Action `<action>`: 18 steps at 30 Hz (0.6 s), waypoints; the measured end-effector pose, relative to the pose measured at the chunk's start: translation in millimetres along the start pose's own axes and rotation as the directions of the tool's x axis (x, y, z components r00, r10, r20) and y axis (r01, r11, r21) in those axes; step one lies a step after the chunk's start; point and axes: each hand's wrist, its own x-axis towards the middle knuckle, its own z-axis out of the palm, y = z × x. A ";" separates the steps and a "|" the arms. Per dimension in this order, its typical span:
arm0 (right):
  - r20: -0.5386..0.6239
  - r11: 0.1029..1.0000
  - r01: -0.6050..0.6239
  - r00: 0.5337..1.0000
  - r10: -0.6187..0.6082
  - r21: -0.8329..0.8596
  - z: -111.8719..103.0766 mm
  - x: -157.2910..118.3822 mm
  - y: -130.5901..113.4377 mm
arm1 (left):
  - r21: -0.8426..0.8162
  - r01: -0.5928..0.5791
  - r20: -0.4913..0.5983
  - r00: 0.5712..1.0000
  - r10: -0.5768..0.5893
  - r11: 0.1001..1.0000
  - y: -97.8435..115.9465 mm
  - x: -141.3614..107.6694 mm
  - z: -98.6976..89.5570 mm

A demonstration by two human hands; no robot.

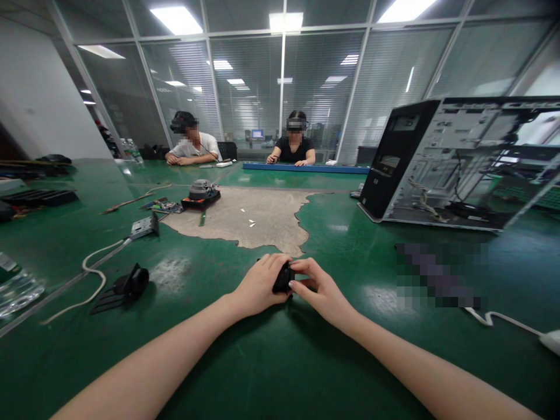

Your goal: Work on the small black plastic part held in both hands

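Both my hands meet around a small black part point(283, 278) just above the green table point(245, 361). My left hand point(263, 281) wraps over it from the left, fingers curled across its top. From the right, my right hand point(318, 287) pinches its edge between thumb and fingertips. My fingers cover much of the part, so its exact kind is hard to make out. Beyond my hands lies a bare beige patch point(271, 216) of the tabletop. A black plastic duct-like piece point(131, 283) rests to the left of my hands.
An opened computer case point(437, 169) stands at the right. At the left are a metal module point(144, 226) with a white cable, a CPU cooler point(203, 191) and a plastic bottle point(17, 286). A blurred-out flat item point(437, 274) lies right. Two people sit across the table.
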 end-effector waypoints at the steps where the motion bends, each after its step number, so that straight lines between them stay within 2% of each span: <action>1: 0.000 1.000 -0.006 1.000 0.006 -0.002 0.3 0.1 0.1 | 0.000 0.003 -0.002 1.000 -0.003 1.000 0.0 -0.2 0.2; 9: 0.018 0.996 -0.089 0.996 0.089 0.020 0.8 1.9 0.4 | -0.008 0.015 -0.001 1.000 -0.015 1.000 0.4 -0.5 0.5; 18: 0.048 0.999 -0.033 0.998 0.031 0.039 0.3 1.2 -2.8 | 0.002 0.003 0.012 1.000 -0.003 1.000 -0.8 -0.8 -0.5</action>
